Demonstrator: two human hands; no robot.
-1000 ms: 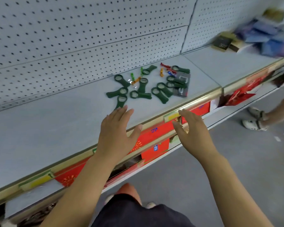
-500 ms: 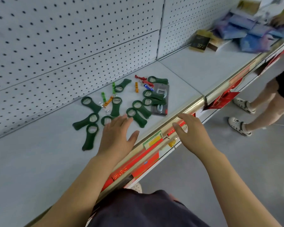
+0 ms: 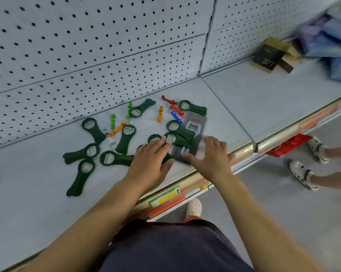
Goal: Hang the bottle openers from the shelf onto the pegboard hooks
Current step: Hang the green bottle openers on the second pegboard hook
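- The green bottle openers [image 3: 124, 142] lie loose on the shelf [image 3: 234, 107], spread from its back edge, under the pegboard [image 3: 87, 46], to near its front edge.
- They are dark green paddles with a matte, rubbery look. Each has a scalloped round head with a pale metal-lined hole.
- My left hand [image 3: 152, 160] lies flat over the openers nearest the front edge. Its fingers are straight, and the fingertips [image 3: 163, 143] touch the head of one.
- My right hand [image 3: 210, 154] is just beside it, not touching it. Its fingers are splayed over the near end of a grey carded pack [image 3: 197, 122], and motion blur hides whether it presses down.
- The pack is a flat rectangle with shiny metal openers on it, and two green openers overlap it.
- Small keyring openers [image 3: 160, 114] in glossy red, blue, orange and bright green lie among the paddles towards the back edge.
- The pegboard is pale, with even rows of dark holes.
- A brass-coloured rail [image 3: 242, 152] runs along the shelf's front edge.
- A dark box [image 3: 267, 57] sits at the shelf's far right.
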